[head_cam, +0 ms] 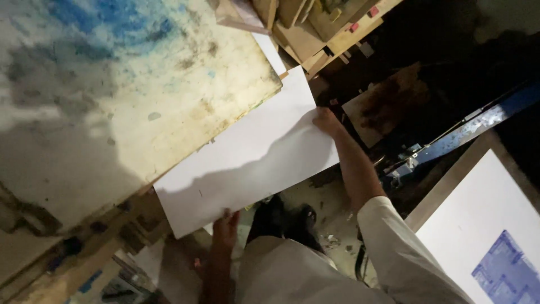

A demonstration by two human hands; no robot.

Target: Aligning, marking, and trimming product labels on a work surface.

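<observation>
Holding a white sheet (pixel 247 160) by 2 edges, left hand (pixel 225 228) and right hand (pixel 326 121) pinch it over the stained tabletop (pixel 112 95); placing it flat seemingly needs careful alignment.

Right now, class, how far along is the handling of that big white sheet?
Done: a blue-printed sheet lies at lower right. In hand: the left hand and right hand grip a blank white sheet partly over the stained board. Left: it is not yet set down flat.
</observation>
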